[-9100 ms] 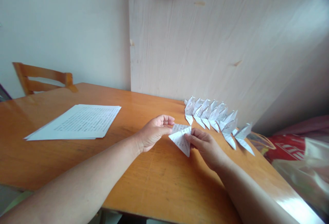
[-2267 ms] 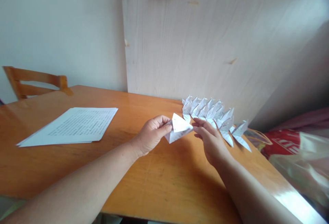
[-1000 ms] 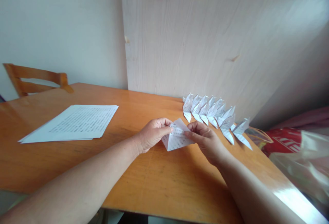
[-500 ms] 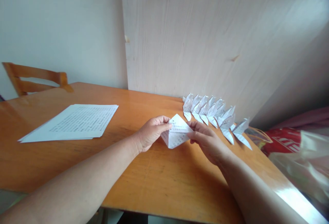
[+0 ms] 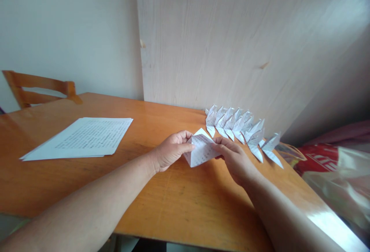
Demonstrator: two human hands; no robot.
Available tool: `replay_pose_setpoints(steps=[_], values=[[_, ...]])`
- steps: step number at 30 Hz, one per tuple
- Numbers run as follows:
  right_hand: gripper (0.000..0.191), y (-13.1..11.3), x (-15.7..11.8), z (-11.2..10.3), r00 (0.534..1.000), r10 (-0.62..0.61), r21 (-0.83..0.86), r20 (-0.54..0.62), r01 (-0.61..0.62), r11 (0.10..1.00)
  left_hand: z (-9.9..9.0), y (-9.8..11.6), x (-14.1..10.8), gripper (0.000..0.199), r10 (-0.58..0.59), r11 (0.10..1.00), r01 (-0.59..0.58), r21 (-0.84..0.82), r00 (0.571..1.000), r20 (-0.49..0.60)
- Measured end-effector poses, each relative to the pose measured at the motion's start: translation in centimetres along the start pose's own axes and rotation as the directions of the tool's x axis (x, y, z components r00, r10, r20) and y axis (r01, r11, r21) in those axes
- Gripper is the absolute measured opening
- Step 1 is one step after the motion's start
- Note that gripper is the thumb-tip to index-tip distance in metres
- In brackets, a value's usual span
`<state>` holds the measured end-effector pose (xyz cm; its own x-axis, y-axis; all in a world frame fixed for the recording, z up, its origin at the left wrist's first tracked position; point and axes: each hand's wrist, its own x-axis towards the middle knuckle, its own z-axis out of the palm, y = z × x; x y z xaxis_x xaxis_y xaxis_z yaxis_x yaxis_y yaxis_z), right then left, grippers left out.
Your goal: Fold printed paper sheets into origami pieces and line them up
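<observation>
Between both hands, above the wooden table, is a folded piece of printed white paper with a pointed top and a corner pointing down. My left hand pinches its left edge between thumb and fingers. On the right edge, my right hand holds it the same way. Folded paper pieces with upright points stand in rows just beyond my right hand. A stack of printed sheets lies flat at the left.
A wooden chair back shows past the table's far left edge. Beside the right edge are a red bag and a pale plastic bag. A pale board rises behind the table.
A printed flap of the held paper has moved up and now covers the crease that showed across its middle. Both hands have barely shifted and keep their hold.
</observation>
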<state>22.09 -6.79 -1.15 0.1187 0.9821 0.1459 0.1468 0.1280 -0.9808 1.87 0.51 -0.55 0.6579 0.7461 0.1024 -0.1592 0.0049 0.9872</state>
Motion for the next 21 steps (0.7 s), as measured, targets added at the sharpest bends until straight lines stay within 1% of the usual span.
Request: replay_pose_setpoints(steps=[2,5,6,8,9,10,11,13,14,16,18,19,21], values=[[0.019,0.1,0.0,0.1,1.0,-0.01,0.014,-0.019,0.01,1.0,0.1,0.0,0.0,0.02,0.01,1.0,-0.01,0.021,1.0,0.002],[0.015,0.2,0.0,0.3,0.996,-0.089,0.011,-0.011,0.09,0.996,0.3,0.0,-0.1,0.017,0.064,0.994,-0.062,0.088,0.998,-0.02],[0.013,0.2,0.0,0.3,0.992,-0.127,-0.022,-0.012,0.127,0.992,0.3,0.0,-0.1,0.014,0.095,0.987,-0.09,0.134,0.995,-0.031],[0.007,0.3,0.0,0.3,0.973,-0.228,-0.169,-0.036,0.219,0.961,0.3,0.0,-0.1,0.01,0.183,0.947,-0.161,0.279,0.982,-0.053],[0.005,0.3,0.0,0.2,0.955,-0.291,-0.267,-0.049,0.268,0.925,0.3,0.0,-0.1,0.009,0.244,0.905,-0.204,0.373,0.968,-0.064],[0.003,0.3,0.0,0.1,0.932,-0.359,-0.365,-0.057,0.315,0.876,0.2,0.0,-0.1,0.007,0.316,0.844,-0.247,0.476,0.946,-0.068],[0.004,0.4,0.0,0.0,0.905,-0.421,-0.449,-0.058,0.354,0.821,0.1,-0.1,0.0,0.005,0.39,0.765,-0.287,0.577,0.919,-0.06],[0.011,0.4,0.0,-0.3,0.861,-0.507,-0.566,-0.033,0.402,0.719,-0.3,-0.2,0.2,0.008,0.501,0.577,-0.339,0.743,0.866,0.007],[0.015,0.4,0.0,-0.4,0.851,-0.525,-0.611,-0.008,0.411,0.677,-0.6,-0.3,0.2,0.01,0.523,0.482,-0.355,0.801,0.85,0.062],[0.018,0.3,-0.2,-0.6,0.856,-0.513,-0.692,0.063,0.407,0.596,-1.0,-0.3,0.3,0.012,0.504,0.314,-0.378,0.871,0.844,0.184],[0.019,0.2,-0.3,-0.7,0.884,-0.442,-0.756,0.154,0.393,0.523,-1.3,-0.3,0.1,0.016,0.432,0.199,-0.399,0.895,0.855,0.285],[0.02,0.1,-0.5,-0.6,0.897,-0.394,-0.775,0.199,0.39,0.497,-1.4,-0.2,0.0,0.019,0.388,0.167,-0.411,0.896,0.863,0.323],[0.022,-0.1,-0.7,-0.6,0.913,-0.295,-0.792,0.283,0.396,0.465,-1.4,0.0,-0.4,0.022,0.291,0.148,-0.431,0.89,0.879,0.377]])
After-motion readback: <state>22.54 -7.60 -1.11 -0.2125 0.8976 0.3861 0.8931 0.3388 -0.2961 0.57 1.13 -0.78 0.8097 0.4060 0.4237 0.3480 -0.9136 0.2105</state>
